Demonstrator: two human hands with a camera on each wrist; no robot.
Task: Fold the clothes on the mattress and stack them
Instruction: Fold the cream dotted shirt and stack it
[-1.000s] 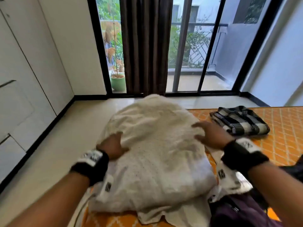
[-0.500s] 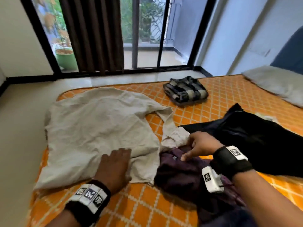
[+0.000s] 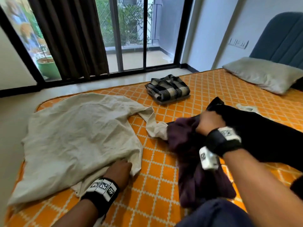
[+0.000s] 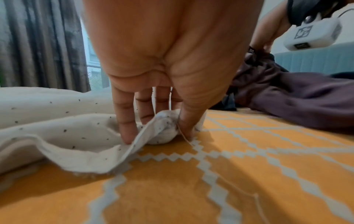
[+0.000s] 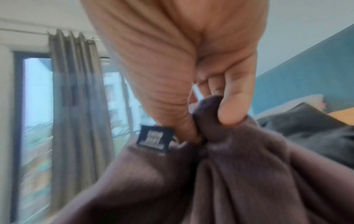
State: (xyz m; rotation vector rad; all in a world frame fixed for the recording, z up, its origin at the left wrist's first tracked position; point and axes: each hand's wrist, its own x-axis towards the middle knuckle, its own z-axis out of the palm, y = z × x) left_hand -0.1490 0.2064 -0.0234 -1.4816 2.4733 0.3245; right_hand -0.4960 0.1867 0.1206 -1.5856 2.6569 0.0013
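Head view, left hand pinching cream shirt, right hand gripping purple garment

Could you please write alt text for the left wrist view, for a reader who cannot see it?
The left hand pinches a corner of the speckled cream garment against the orange patterned mattress. Behind, the right hand grips a purple garment.

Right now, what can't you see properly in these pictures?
- Words on the small black label of the purple garment: blurred in the right wrist view.
- Left hand fingertips: tucked under the cream shirt in the head view.
- Black garment: cut off by the head view's right edge.
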